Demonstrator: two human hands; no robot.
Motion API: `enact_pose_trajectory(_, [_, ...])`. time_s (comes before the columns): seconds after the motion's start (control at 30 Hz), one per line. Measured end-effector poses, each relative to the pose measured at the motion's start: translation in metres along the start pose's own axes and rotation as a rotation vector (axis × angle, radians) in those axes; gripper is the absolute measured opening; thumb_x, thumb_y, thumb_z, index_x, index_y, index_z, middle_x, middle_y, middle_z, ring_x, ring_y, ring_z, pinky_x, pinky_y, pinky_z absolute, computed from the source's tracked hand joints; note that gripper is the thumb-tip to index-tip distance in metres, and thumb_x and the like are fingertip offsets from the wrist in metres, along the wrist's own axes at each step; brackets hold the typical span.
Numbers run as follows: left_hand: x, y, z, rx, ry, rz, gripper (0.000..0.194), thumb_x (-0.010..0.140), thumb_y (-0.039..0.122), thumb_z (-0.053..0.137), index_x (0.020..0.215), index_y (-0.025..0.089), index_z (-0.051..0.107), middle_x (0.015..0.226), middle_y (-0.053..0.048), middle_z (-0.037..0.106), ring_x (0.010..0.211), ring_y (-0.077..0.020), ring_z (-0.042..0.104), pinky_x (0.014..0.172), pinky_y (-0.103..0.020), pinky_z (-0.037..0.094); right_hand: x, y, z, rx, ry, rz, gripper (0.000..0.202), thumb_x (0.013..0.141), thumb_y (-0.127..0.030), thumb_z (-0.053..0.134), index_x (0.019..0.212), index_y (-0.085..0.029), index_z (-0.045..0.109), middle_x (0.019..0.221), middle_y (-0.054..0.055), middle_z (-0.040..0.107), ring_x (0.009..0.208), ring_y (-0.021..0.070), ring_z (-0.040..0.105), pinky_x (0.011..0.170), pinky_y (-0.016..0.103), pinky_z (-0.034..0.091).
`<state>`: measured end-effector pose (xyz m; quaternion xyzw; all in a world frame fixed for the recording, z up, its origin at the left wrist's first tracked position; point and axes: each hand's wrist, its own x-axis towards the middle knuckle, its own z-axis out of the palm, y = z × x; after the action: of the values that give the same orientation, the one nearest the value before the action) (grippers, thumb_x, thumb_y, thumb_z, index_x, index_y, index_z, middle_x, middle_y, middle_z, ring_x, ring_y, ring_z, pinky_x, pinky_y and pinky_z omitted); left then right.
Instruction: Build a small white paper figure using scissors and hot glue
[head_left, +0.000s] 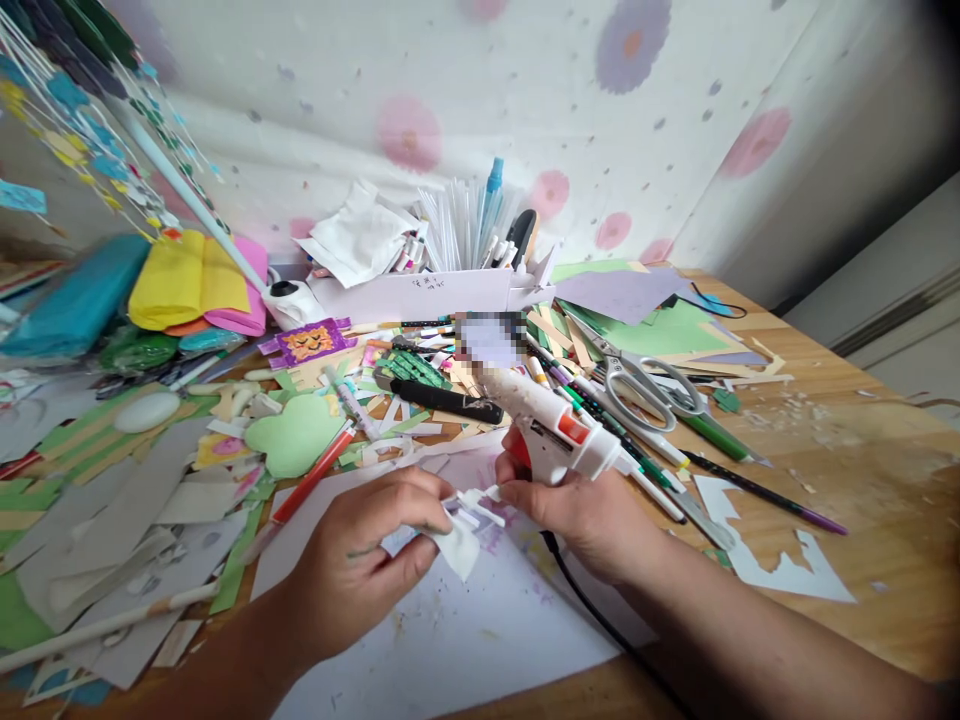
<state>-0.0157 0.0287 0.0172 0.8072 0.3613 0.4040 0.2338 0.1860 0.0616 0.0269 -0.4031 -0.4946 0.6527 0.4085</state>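
Observation:
Low over a stained white sheet (420, 640), my left hand (382, 535) pinches a small white paper piece (459, 548) with cut strips at its top. My right hand (577, 510) is wrapped round a white hot glue gun (559, 430) with a red trigger. The gun's nozzle points away from me, toward the back of the table, and its black cord (592, 590) runs down to the lower right. My right thumb and fingertip are close to the paper piece's strips; whether they grip it I cannot tell.
Metal scissors (652, 385) and pencils lie to the right. A black-handled cutter (446, 400), a red marker (315, 470) and a green cloud-shaped piece (296, 435) lie beyond my left hand. A white box (420, 297) of supplies stands behind. Paper scraps cover the left side.

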Motion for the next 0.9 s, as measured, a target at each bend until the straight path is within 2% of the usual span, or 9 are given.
enact_pose_trajectory(0.13, [-0.004, -0.003, 0.001, 0.029, 0.069, -0.112, 0.026, 0.076, 0.000, 0.051, 0.085, 0.024, 0.056, 0.082, 0.002, 0.062, 0.079, -0.0124, 0.063, 0.068, -0.020, 0.049, -0.001, -0.005, -0.005, 0.023, 0.006, -0.004, 0.026, 0.059, -0.014, 0.066, 0.080, -0.019, 0.051, 0.064, -0.005, 0.056, 0.058, 0.0103, 0.048, 0.054, 0.024, 0.038])
enact_pose_trajectory(0.23, [-0.008, -0.007, 0.004, 0.020, 0.022, -0.198, 0.023, 0.078, 0.003, 0.051, 0.087, 0.024, 0.053, 0.084, 0.000, 0.062, 0.079, -0.0142, 0.062, 0.065, -0.021, 0.048, 0.001, -0.006, -0.007, -0.044, -0.045, 0.038, 0.023, 0.059, -0.013, 0.063, 0.077, -0.019, 0.050, 0.061, -0.005, 0.055, 0.057, 0.0104, 0.048, 0.053, 0.024, 0.039])
enact_pose_trajectory(0.33, [-0.008, -0.007, 0.006, 0.011, -0.038, -0.222, 0.020, 0.081, 0.006, 0.053, 0.090, 0.024, 0.054, 0.088, 0.000, 0.063, 0.084, -0.0151, 0.063, 0.068, -0.022, 0.049, 0.002, -0.005, -0.007, -0.142, -0.039, 0.066, 0.021, 0.058, -0.012, 0.061, 0.074, -0.019, 0.050, 0.062, -0.005, 0.052, 0.058, 0.0104, 0.048, 0.054, 0.024, 0.040])
enact_pose_trajectory(0.5, [0.000, -0.002, 0.003, 0.024, -0.109, -0.128, 0.027, 0.083, 0.003, 0.056, 0.099, 0.025, 0.058, 0.089, 0.002, 0.065, 0.081, -0.0108, 0.062, 0.074, -0.019, 0.048, 0.000, -0.012, -0.003, -0.312, -0.010, 0.061, 0.021, 0.057, -0.011, 0.059, 0.076, -0.018, 0.052, 0.066, -0.004, 0.052, 0.059, 0.0106, 0.049, 0.053, 0.024, 0.040])
enact_pose_trajectory(0.73, [0.003, 0.000, 0.003, 0.052, -0.182, -0.005, 0.038, 0.083, -0.002, 0.051, 0.108, 0.022, 0.065, 0.095, -0.003, 0.064, 0.087, -0.0116, 0.062, 0.077, -0.019, 0.049, -0.001, -0.013, -0.004, -0.516, -0.031, 0.014, 0.021, 0.060, -0.010, 0.061, 0.074, -0.020, 0.048, 0.064, -0.004, 0.052, 0.057, 0.0106, 0.048, 0.049, 0.022, 0.039])
enact_pose_trajectory(0.9, [0.004, 0.001, 0.005, 0.070, -0.195, 0.027, 0.038, 0.082, -0.002, 0.051, 0.106, 0.021, 0.067, 0.097, -0.005, 0.066, 0.086, -0.0124, 0.064, 0.075, -0.020, 0.050, 0.000, -0.007, -0.006, -0.524, -0.049, -0.036, 0.020, 0.061, -0.011, 0.062, 0.075, -0.019, 0.050, 0.065, -0.003, 0.054, 0.058, 0.0110, 0.051, 0.050, 0.021, 0.040])
